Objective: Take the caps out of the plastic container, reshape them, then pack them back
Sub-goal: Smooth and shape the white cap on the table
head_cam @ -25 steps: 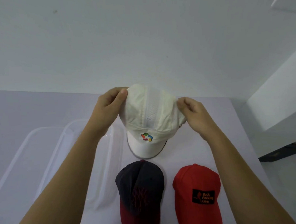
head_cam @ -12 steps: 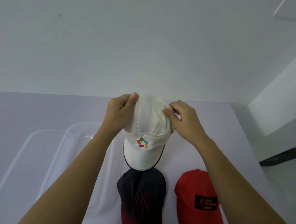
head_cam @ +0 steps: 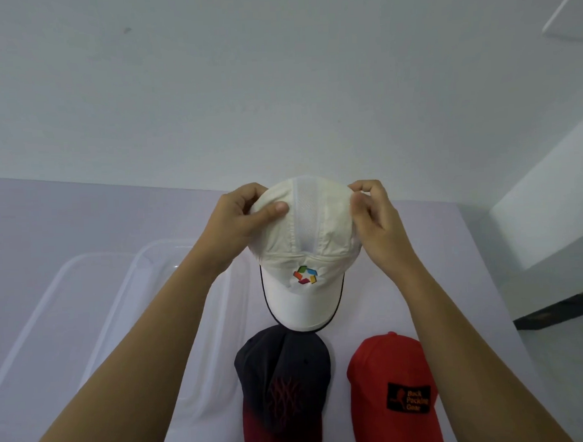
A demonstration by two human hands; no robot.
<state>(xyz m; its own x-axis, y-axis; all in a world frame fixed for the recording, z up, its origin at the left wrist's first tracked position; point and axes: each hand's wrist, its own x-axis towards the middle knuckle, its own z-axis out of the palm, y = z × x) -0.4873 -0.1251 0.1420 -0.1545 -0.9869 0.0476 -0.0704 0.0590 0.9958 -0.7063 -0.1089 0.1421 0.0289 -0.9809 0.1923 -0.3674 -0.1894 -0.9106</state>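
Your left hand (head_cam: 239, 216) and right hand (head_cam: 374, 216) each pinch one side of the white cap (head_cam: 304, 240), held just beyond the dark cap (head_cam: 284, 373) and right of the plastic container (head_cam: 85, 299); pull unevenly and you could crease its crown or knock that dark cap.

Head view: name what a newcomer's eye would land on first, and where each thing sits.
The white cap with a colourful logo, centre frame, is pinched at its crown by the left hand and right hand. Below it on the table lie a dark navy cap with a maroon brim and, to its right, a bright red cap with a black patch. A clear plastic container sits at the left.
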